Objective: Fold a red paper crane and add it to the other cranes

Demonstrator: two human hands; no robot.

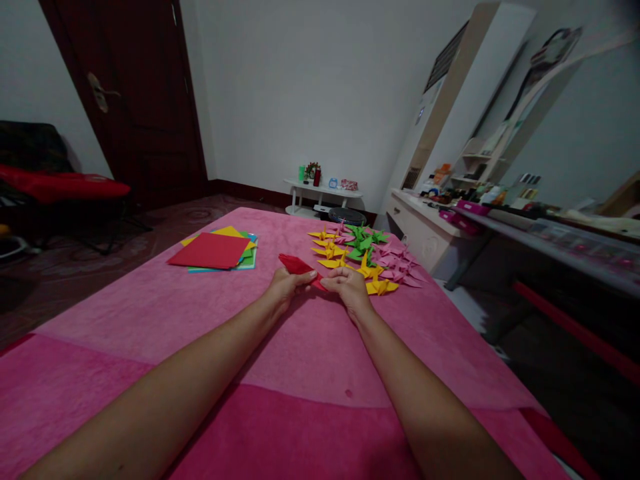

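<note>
A folded piece of red origami paper [295, 264] is held just above the pink cloth, stretched between both hands. My left hand [289, 287] pinches it near the middle, thumb on top. At its right end, the fingers of my right hand [347, 287] are closed on the narrow part. Just beyond my right hand sit several folded paper cranes: yellow cranes [330, 250], green cranes [361, 247] and pink cranes [397, 263]. To the left lies a stack of coloured paper sheets [210, 251], with a red sheet on top and yellow, green and blue edges showing beneath.
The pink cloth [200, 313] covers the table. Behind it stands a low white table [323, 189] with small items. A cluttered dressing table [425, 213] runs along the right. A red-covered chair [65, 185] and dark door [135, 100] are at left.
</note>
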